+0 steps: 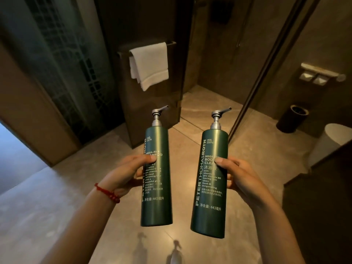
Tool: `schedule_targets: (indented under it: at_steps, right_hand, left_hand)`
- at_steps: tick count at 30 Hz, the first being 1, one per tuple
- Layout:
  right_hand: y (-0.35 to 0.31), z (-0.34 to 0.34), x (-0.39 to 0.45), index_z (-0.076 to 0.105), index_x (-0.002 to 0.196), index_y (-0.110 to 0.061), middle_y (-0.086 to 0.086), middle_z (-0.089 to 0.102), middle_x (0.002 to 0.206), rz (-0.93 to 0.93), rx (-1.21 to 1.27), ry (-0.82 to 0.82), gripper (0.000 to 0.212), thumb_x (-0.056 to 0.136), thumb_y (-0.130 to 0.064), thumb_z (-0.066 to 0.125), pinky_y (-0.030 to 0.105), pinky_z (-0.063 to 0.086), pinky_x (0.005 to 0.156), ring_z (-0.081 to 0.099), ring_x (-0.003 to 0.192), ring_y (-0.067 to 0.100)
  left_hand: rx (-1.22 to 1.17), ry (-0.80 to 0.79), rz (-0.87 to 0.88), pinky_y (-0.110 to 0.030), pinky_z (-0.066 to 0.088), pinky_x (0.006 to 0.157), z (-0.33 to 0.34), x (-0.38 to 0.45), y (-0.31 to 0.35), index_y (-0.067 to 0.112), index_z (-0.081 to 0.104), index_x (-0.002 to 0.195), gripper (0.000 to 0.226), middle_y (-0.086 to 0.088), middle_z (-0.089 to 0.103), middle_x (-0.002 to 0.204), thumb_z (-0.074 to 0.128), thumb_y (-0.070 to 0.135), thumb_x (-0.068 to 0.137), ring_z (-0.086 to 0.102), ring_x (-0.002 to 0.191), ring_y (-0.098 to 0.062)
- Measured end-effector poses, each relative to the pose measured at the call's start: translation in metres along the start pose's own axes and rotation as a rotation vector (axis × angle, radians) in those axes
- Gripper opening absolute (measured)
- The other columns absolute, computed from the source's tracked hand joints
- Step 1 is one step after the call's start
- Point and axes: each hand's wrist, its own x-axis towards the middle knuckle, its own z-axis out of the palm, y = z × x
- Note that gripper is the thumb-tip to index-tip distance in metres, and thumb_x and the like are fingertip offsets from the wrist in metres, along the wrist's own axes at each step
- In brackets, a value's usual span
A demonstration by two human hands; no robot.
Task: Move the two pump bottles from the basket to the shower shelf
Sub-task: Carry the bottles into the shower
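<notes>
I have one tall dark-green pump bottle in each hand, both carried upright in the air over the stone floor (pixel 66 187), well clear of any surface. My left hand (pixel 125 174) is wrapped around the middle of the shampoo bottle (pixel 157 178), thumb across the printed label and the other fingers behind it, clamped on the body. My right hand (pixel 242 178) grips the body cleanser bottle (pixel 211 183) the same way, at mid-height, thumb on the front. The two bottles are near each other but apart, pump heads pointing right and away from me.

No basket shows in view, and I cannot pick out a shower shelf yet. Far ahead hangs a white towel (pixel 149 65) on a rail, and right of it the glass shower door (pixel 247 82) stands at the enclosure.

My read on handling: these are rigid cylinders with a smooth satin finish, likely fairly heavy if full, and they would turn slippery with any wet on the skin. The mid-body hold looks right, since it keeps the weight balanced. I would not carry them by the silver pump necks, which look thin and could depress or twist. Setting them down flat on their bases should be steady, though tall narrow bottles tip easily if knocked.
</notes>
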Motion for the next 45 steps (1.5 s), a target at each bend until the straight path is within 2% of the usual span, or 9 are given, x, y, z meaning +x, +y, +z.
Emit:
schedule_targets:
  at_steps: [3, 10, 13, 17, 23, 29, 33, 38, 45]
  right_hand:
    - [-0.005, -0.018, 0.033, 0.068, 0.089, -0.021, -0.007, 0.073, 0.074, -0.003, 0.000, -0.005, 0.039, 0.060, -0.047, 0.072, 0.022, 0.050, 0.054, 0.069, 0.068, 0.009]
    - [-0.017, -0.063, 0.113, 0.068, 0.084, -0.020, -0.009, 0.073, 0.068, 0.006, -0.001, 0.034, 0.033, 0.062, -0.044, 0.065, 0.020, 0.049, 0.052, 0.067, 0.064, 0.007]
    - [-0.022, -0.077, 0.155, 0.069, 0.083, -0.020, -0.010, 0.073, 0.068, 0.010, 0.013, 0.036, 0.031, 0.063, -0.043, 0.065, 0.018, 0.050, 0.052, 0.068, 0.064, 0.007]
    - [-0.027, -0.095, 0.226, 0.070, 0.082, -0.016, -0.007, 0.072, 0.066, 0.016, 0.040, 0.059, 0.041, 0.055, -0.046, 0.069, 0.018, 0.050, 0.051, 0.066, 0.062, 0.007]
    - [-0.055, -0.113, 0.357, 0.070, 0.077, -0.016, -0.006, 0.071, 0.061, 0.017, 0.080, 0.138, 0.026, 0.063, -0.037, 0.064, 0.018, 0.050, 0.049, 0.065, 0.057, 0.007]
    - [-0.101, -0.134, 0.474, 0.069, 0.078, -0.018, -0.008, 0.071, 0.061, 0.003, 0.077, 0.212, 0.020, 0.066, -0.034, 0.070, 0.016, 0.049, 0.048, 0.065, 0.056, 0.005]
    - [-0.118, -0.163, 0.535, 0.069, 0.085, -0.018, -0.007, 0.074, 0.066, 0.002, 0.085, 0.268, 0.034, 0.062, -0.044, 0.070, 0.015, 0.050, 0.050, 0.068, 0.062, 0.006]
    - [-0.127, -0.213, 0.621, 0.070, 0.085, -0.019, -0.006, 0.075, 0.071, 0.001, 0.084, 0.313, 0.041, 0.056, -0.048, 0.073, 0.016, 0.050, 0.050, 0.069, 0.065, 0.007]
    - [-0.155, -0.314, 0.749, 0.071, 0.083, -0.022, -0.004, 0.076, 0.075, -0.009, 0.078, 0.347, 0.044, 0.051, -0.052, 0.067, 0.018, 0.053, 0.052, 0.070, 0.068, 0.009]
  left_hand:
    - [-0.024, 0.038, 0.023, -0.035, 0.049, 0.071, 0.006, 0.034, 0.014, 0.013, 0.063, 0.086, 0.082, -0.011, 0.062, 0.098, 0.083, 0.046, 0.014, 0.058, 0.089, -0.024]
    - [-0.117, 0.058, -0.009, -0.031, 0.048, 0.064, 0.024, 0.126, 0.043, 0.008, 0.065, 0.081, 0.046, -0.010, 0.064, 0.080, 0.073, 0.030, 0.041, 0.059, 0.072, -0.021]
    - [-0.152, 0.044, -0.034, -0.023, 0.049, 0.049, 0.023, 0.172, 0.060, 0.005, 0.063, 0.086, 0.038, -0.012, 0.061, 0.080, 0.068, 0.026, 0.054, 0.057, 0.065, -0.021]
    - [-0.152, 0.009, -0.037, -0.018, 0.048, 0.038, 0.012, 0.249, 0.089, 0.004, 0.065, 0.083, 0.040, -0.006, 0.066, 0.064, 0.076, 0.017, 0.047, 0.062, 0.050, -0.014]
    - [-0.129, -0.039, -0.038, -0.024, 0.055, 0.052, -0.012, 0.375, 0.159, 0.004, 0.065, 0.085, 0.041, -0.016, 0.059, 0.088, 0.075, 0.021, 0.049, 0.056, 0.075, -0.024]
    - [-0.087, -0.132, -0.009, -0.018, 0.050, 0.039, -0.026, 0.497, 0.245, 0.004, 0.068, 0.075, 0.029, -0.010, 0.066, 0.065, 0.074, 0.019, 0.050, 0.062, 0.053, -0.015]
    - [-0.080, -0.181, -0.030, -0.028, 0.058, 0.052, -0.020, 0.576, 0.280, 0.006, 0.072, 0.075, 0.039, -0.014, 0.068, 0.079, 0.073, 0.030, 0.044, 0.064, 0.071, -0.023]
    - [-0.038, -0.258, -0.061, -0.030, 0.059, 0.061, -0.002, 0.682, 0.315, 0.008, 0.072, 0.080, 0.047, -0.011, 0.073, 0.080, 0.077, 0.033, 0.041, 0.069, 0.072, -0.020]
    - [0.015, -0.259, -0.029, -0.024, 0.052, 0.055, 0.044, 0.824, 0.382, 0.009, 0.070, 0.080, 0.043, -0.004, 0.071, 0.073, 0.081, 0.035, 0.047, 0.065, 0.067, -0.017]
